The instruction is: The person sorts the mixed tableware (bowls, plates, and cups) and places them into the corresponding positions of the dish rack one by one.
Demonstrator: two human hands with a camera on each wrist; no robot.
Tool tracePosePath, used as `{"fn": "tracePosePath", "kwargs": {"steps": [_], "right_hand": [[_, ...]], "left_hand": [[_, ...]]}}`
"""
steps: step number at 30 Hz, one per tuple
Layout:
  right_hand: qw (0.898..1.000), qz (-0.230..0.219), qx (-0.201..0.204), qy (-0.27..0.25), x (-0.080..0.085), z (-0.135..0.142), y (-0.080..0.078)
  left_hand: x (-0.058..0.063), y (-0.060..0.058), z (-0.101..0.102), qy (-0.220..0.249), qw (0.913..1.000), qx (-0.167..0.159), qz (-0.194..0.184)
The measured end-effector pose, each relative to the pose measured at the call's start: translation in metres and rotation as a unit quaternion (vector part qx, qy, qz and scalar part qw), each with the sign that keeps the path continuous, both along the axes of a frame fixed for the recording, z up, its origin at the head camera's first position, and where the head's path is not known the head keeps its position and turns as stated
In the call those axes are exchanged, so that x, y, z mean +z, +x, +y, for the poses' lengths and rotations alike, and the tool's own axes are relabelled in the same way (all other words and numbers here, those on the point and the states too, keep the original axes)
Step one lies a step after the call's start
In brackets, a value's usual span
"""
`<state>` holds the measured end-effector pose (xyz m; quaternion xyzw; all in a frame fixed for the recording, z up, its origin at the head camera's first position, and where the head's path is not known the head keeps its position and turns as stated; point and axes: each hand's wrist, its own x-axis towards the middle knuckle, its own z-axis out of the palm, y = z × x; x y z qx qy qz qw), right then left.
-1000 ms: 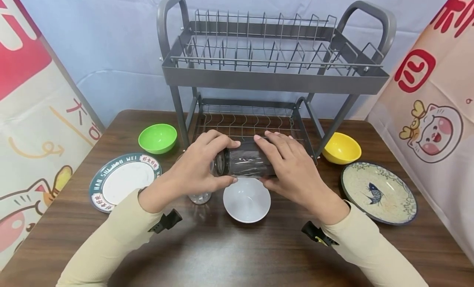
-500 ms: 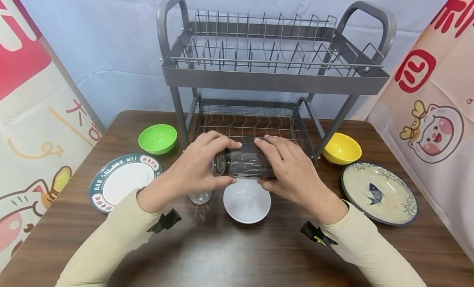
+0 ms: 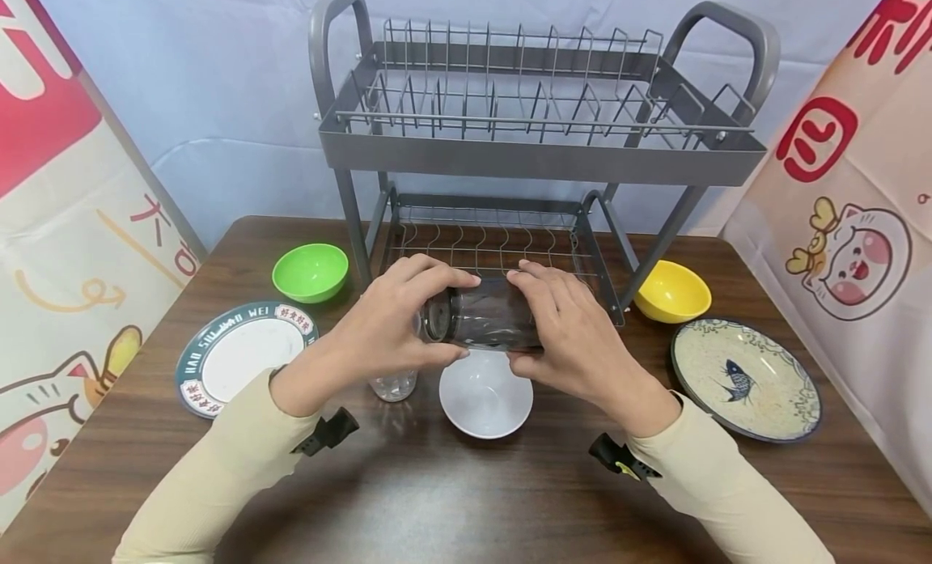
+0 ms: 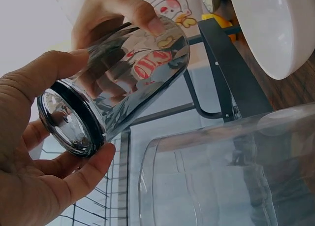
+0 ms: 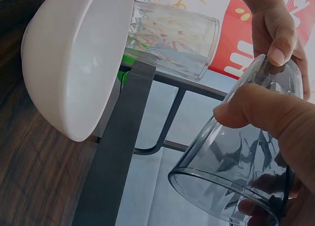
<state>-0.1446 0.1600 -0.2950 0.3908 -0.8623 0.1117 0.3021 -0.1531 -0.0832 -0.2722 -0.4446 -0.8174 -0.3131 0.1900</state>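
A dark, see-through cup (image 3: pixel 497 315) lies sideways in the air between both hands, above the white bowl (image 3: pixel 485 402). My left hand (image 3: pixel 393 325) grips its thick-based end, with the thumb and fingers on opposite sides, as the left wrist view shows. My right hand (image 3: pixel 578 337) holds the other end, near the open rim; the right wrist view shows its thumb (image 5: pixel 246 105) along the cup wall. Below my left hand, a clear cup (image 3: pixel 394 388) stands on the table, mostly hidden in the head view. The right wrist view shows more of that clear cup (image 5: pixel 172 39).
A grey two-tier dish rack (image 3: pixel 542 155) stands behind the hands. To the left are a green bowl (image 3: pixel 311 273) and a green-rimmed plate (image 3: pixel 251 358). A yellow bowl (image 3: pixel 671 292) and a fish-patterned plate (image 3: pixel 764 378) sit on the right of the wooden table (image 3: pixel 466 499).
Both hands keep hold of the dark cup over the white bowl. The right hand's fingertips have shifted slightly to the right; the dishes and rack stay put.
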Motion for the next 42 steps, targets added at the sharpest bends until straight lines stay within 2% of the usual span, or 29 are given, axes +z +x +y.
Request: {"fn": "tracePosePath", "kwargs": {"steps": [5,15,22,31,35,42], "right_hand": [[1.0,0.004,0.008,-0.005,-0.001,0.0,0.0],[1.0,-0.017,0.002,-0.012,-0.003,0.007,-0.002],[0.999,-0.032,-0.005,-0.019,-0.008,0.012,-0.002],[0.997,-0.053,-0.006,-0.055,-0.018,0.014,-0.004],[0.995,-0.067,-0.009,-0.077,-0.022,0.014,-0.006],[0.985,-0.129,-0.018,-0.114,-0.023,0.013,-0.008]], "left_hand": [[0.002,0.001,-0.001,-0.014,0.9998,0.005,-0.013],[0.007,0.003,-0.006,-0.037,0.9977,0.006,-0.057],[0.009,0.001,-0.013,-0.036,0.998,-0.016,-0.051],[0.011,0.002,-0.021,-0.015,0.9971,0.009,-0.074],[0.01,0.0,-0.025,-0.001,0.9979,0.008,-0.064],[0.008,-0.002,-0.031,0.019,0.9984,0.014,-0.052]]}}
